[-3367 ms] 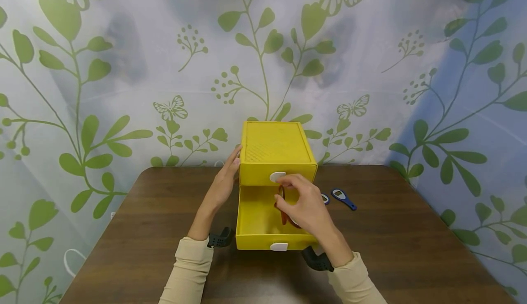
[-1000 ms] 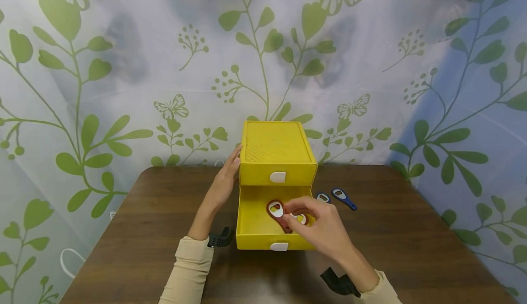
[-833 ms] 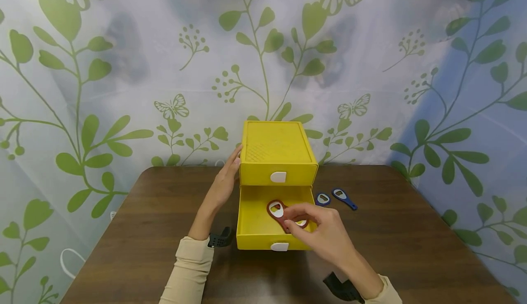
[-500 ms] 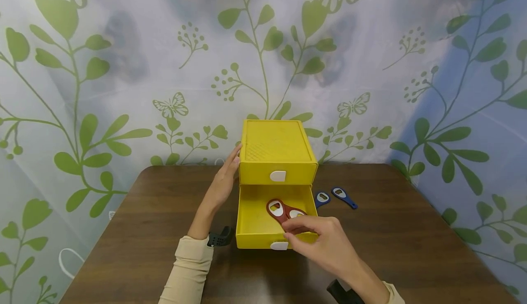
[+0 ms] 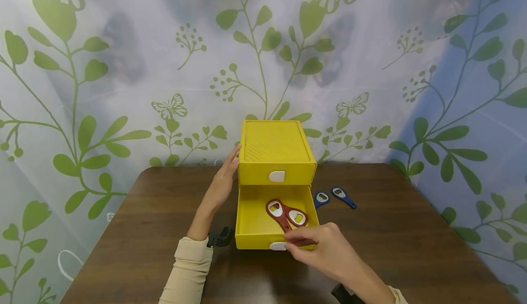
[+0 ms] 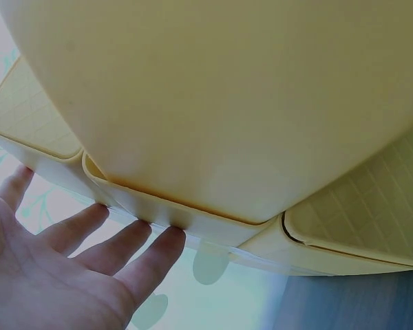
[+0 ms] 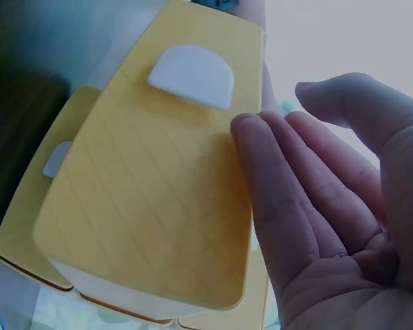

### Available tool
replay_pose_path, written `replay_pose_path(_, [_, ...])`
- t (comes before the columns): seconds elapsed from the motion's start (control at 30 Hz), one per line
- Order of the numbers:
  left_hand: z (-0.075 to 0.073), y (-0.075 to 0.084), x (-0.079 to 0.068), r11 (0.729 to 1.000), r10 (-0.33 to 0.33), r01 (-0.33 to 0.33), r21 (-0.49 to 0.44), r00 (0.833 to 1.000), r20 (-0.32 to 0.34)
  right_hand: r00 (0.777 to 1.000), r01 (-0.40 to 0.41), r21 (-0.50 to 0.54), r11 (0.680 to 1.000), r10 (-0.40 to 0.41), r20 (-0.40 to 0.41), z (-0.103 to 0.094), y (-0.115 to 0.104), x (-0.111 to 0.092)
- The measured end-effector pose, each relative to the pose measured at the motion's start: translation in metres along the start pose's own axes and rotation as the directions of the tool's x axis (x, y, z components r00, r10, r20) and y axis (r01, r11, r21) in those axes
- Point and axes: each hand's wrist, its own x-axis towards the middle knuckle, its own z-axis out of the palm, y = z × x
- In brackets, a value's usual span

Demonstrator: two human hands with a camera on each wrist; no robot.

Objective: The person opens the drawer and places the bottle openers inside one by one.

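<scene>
A yellow two-drawer box [image 5: 277, 141] stands on the table, its lower drawer [image 5: 249, 219] pulled out. Two red bottle openers lie in that drawer: one [image 5: 282, 220] at the middle, the other [image 5: 293, 213] beside it, its lower part hidden. My left hand [image 5: 220, 187] rests with spread fingers against the box's left side; the left wrist view shows its fingertips [image 6: 168, 237] at the yellow wall. My right hand [image 5: 327, 251] is at the lower drawer's front, close to the white handle [image 5: 277, 246]. In the right wrist view its fingers [image 7: 268, 165] are extended, thumb apart, nothing between them.
Right of the box, two blue bottle openers lie on the brown table [image 5: 164, 212]: one [image 5: 345, 198] fully in view, the other [image 5: 319, 201] partly behind the drawer. The upper drawer [image 5: 257, 174] is closed. A leaf-patterned curtain [image 5: 164, 66] hangs behind the table.
My right hand has let go of a red bottle opener, which now lies in the lower drawer. That hand has moved down to the drawer's front. The left hand stays at the box.
</scene>
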Motion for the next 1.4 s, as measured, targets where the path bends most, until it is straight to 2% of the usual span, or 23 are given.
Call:
replay_pose_path(0.17, [0.001,-0.001,-0.001,1.000,-0.009,0.009,0.006,1.000,-0.005,0.999,0.037,-0.095,0.995,-0.036,0.012,0.002,0.000,-0.002])
replay_pose_path(0.4, [0.001,-0.002,-0.002,1.000,-0.009,0.009,0.002,1.000,-0.002,0.998,0.054,-0.169,0.984,-0.055,0.001,0.007,0.003,-0.003])
replay_pose_path(0.8, [0.000,-0.002,0.000,1.000,-0.002,0.002,-0.010,1.000,0.005,0.990,0.117,-0.323,0.939,-0.138,-0.042,0.016,0.012,0.003])
replay_pose_path(1.03, [-0.001,-0.001,0.003,1.000,0.001,-0.001,-0.007,1.000,-0.002,0.986,0.124,-0.362,0.924,-0.157,-0.063,0.016,0.011,0.006])
replay_pose_path(1.4, [-0.001,-0.004,0.002,1.000,0.004,-0.004,-0.006,1.000,0.000,0.992,0.072,-0.358,0.931,-0.103,-0.067,0.017,0.014,0.013])
